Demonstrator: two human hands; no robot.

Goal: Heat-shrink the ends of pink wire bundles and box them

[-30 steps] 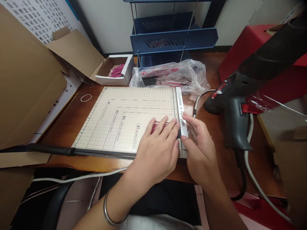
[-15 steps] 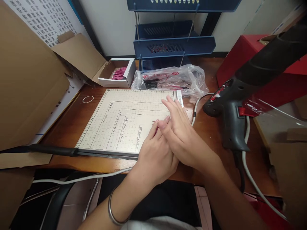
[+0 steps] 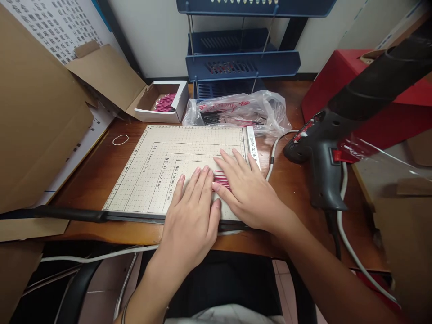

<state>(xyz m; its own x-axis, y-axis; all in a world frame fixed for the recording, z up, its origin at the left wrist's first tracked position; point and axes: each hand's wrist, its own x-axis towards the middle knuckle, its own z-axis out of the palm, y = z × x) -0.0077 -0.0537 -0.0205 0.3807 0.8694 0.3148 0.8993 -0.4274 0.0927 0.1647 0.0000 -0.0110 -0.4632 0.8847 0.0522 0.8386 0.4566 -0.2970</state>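
Observation:
Several thin dark-pink strands [image 3: 222,179] lie side by side on the cream gridded cutting board [image 3: 135,180]. My left hand [image 3: 192,216] rests flat on the board at the strands' left ends, fingers stretched out. Over their right part lies my right hand [image 3: 248,189], palm down with its fingers spread, hiding those ends. The two hands are apart, with the middle of the strands showing between them. A black blade handle [image 3: 72,213] runs out from the board's near left corner.
Behind the board are a white box [image 3: 180,101] of pink strands and a clear plastic bag [image 3: 270,110]. A black heat gun [image 3: 324,153] with its cable stands at right, before a red box [image 3: 340,76]. Blue trays [image 3: 243,65] rise at the back; cardboard [image 3: 37,112] fills the left.
My hands have come apart from their clasped position and now lie flat, my left one further left. The pink strands between them are now visible, spread on the board.

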